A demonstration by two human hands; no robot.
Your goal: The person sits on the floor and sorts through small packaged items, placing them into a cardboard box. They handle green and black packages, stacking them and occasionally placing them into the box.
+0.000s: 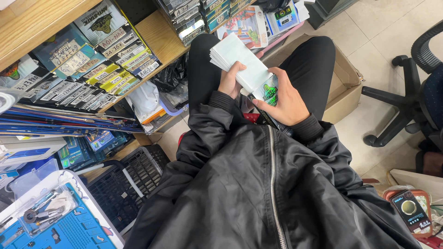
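A thick stack of flat white packets [237,62] rests across my lap, its near end showing a green and white printed face. My left hand [230,79] grips the stack from the left side, fingers curled over its edge. My right hand [284,99] lies over the near end of the stack, thumb and fingers closed on the front packet [266,90] with the green print. Both black jacket sleeves reach up to the wrists. My legs in black trousers run away from me under the stack.
Wooden shelves [159,39] on the left hold rows of labelled flat packets. A black wire basket [134,180] and a blue work mat with tools [69,228] lie lower left. A cardboard box [346,85] sits beside my right leg, an office chair base [397,110] at right.
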